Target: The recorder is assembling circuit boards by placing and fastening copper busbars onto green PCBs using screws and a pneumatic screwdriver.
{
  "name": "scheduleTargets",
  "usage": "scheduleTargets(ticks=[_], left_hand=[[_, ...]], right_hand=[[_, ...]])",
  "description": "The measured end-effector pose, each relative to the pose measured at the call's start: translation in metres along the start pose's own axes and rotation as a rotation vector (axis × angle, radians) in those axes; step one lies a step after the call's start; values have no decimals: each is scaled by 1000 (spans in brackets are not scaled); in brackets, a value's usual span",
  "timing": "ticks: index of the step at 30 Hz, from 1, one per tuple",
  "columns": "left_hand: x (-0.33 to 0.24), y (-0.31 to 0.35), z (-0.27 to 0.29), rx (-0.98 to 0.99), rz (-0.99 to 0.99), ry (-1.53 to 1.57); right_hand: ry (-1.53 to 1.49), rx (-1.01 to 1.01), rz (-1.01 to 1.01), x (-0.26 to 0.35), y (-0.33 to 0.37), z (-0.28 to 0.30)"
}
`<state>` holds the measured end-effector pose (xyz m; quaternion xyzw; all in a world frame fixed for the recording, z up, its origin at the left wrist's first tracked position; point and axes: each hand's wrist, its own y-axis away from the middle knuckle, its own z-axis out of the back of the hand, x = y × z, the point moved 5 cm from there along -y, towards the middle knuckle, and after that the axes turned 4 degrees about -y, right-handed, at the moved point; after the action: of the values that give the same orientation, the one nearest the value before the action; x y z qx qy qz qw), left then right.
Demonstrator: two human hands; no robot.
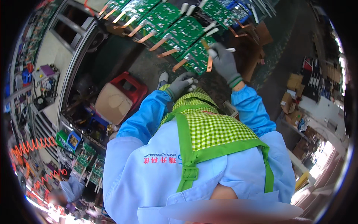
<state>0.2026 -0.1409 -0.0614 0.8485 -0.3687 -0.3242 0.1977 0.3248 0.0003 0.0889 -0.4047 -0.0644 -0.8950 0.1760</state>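
Several green circuit boards (184,33) stand in a row ahead of me, with copper strips (157,44) sticking out along their near edge. My right hand (225,64), in a grey glove, is at the nearest board (197,56). Its fingers are closed by a narrow amber-coloured piece (205,44), too blurred to name. My left hand (180,85), also gloved in grey, is lower, just short of that board and apart from it. Its fingers are curled together, and whatever is between them is too small to make out.
A red stool (138,87) with a tan seat stands on the floor at the left. Beyond it run a metal bench frame (71,74) and blue and green parts bins (71,140). Cardboard boxes (289,100) lie at the right. Another person (71,188) is at the lower left.
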Motion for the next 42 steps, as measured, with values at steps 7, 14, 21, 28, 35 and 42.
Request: scheduleTargets(ticks=[7, 14, 21, 28, 35, 42], left_hand=[[5, -33, -11, -205, -66, 178], [20, -47, 11, -131, -9, 375], [16, -52, 5, -7, -38, 349], [6, -54, 7, 207, -84, 249], [9, -44, -11, 75, 32, 294], [8, -53, 2, -44, -119, 53]], right_hand=[[-444, 132, -403, -57, 107, -18], [-752, 333, -673, -61, 131, -43], [-840, 344, -729, -64, 133, -59], [-918, 265, -788, -56, 126, -64], [-912, 244, -809, -54, 123, -78], [-866, 170, -877, -57, 118, -90]])
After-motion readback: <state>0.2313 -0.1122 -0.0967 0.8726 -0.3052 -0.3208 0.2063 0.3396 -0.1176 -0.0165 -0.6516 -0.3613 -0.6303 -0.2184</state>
